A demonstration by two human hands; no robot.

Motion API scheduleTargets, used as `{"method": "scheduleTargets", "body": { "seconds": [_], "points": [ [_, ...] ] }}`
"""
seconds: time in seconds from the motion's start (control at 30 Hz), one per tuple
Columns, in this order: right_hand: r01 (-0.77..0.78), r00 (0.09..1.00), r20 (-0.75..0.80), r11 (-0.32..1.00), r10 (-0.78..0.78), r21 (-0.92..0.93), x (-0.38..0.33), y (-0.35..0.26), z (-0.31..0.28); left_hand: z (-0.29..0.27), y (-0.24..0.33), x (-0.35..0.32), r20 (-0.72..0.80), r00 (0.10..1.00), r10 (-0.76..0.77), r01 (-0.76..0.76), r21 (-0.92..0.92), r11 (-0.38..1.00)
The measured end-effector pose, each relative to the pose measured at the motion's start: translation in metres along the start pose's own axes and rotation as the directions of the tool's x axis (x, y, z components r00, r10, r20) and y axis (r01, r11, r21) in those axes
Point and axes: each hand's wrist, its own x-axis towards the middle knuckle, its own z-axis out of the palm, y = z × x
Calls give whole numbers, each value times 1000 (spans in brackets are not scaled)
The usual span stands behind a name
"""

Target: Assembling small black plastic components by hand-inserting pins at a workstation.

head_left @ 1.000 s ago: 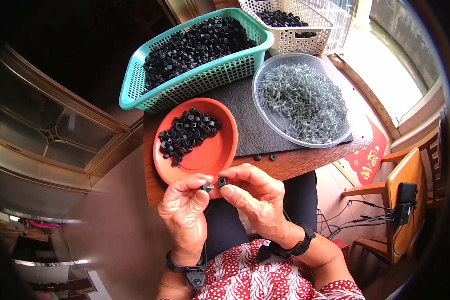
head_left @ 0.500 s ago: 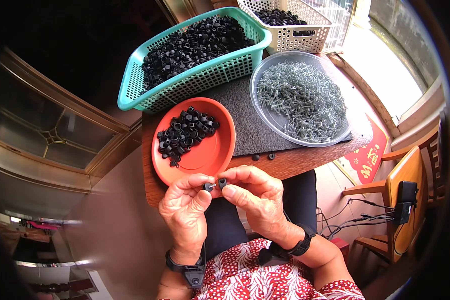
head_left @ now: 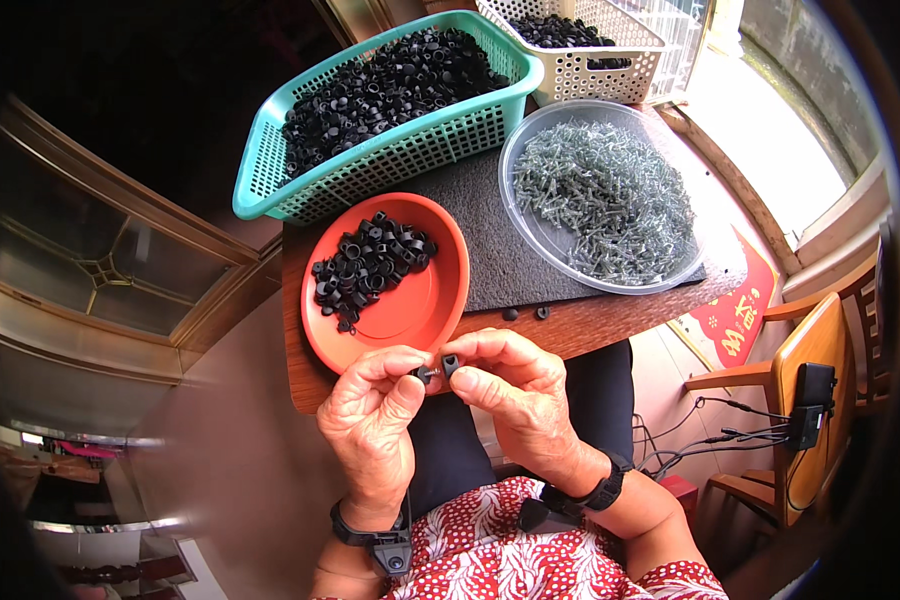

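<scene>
Between thumb and forefinger, my left hand [head_left: 370, 425] pinches a small round black plastic cap [head_left: 422, 375] with a metal screw [head_left: 433, 372] sticking out toward the right. Facing it, my right hand [head_left: 510, 395] pinches a black plastic piece [head_left: 450, 366] that has a hole in it. The screw's tip is at or very near this piece; I cannot tell whether they touch. Just beyond my hands is a shallow orange bowl [head_left: 400, 318] with many small black plastic rings and caps. A clear round tub [head_left: 530, 245] full of screws stands farther right.
At the back of the wooden table [head_left: 610, 328] stand a teal basket [head_left: 400, 150] and a cream basket [head_left: 570, 78], both holding black plastic parts. Two loose black parts [head_left: 511, 314] lie near the table's front edge. A wooden chair [head_left: 820, 400] with cables is at right.
The cap in my left hand has turned so its screw points more toward the right-hand piece. My right hand's piece has shifted and turned slightly.
</scene>
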Motion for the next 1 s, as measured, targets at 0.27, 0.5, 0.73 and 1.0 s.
{"method": "scheduleTargets", "body": {
  "seconds": [0.27,0.5,0.73,1.0],
  "points": [
    [4,999,-34,993,-8,-114,-1,-2,1,-1,-2,-3,15,1000,22,-23,70,997],
    [74,997,4,975,-75,-209,-1,2,-3,-2,-5,-5,72,982,176,-190,317,929],
    [96,995,38,965,-89,-246,-1,4,-6,0,-2,-2,117,971,209,-239,419,876],
    [76,997,-13,981,-79,-178,-1,8,-9,-1,-7,-1,86,980,179,-198,486,852]
  ]
}}
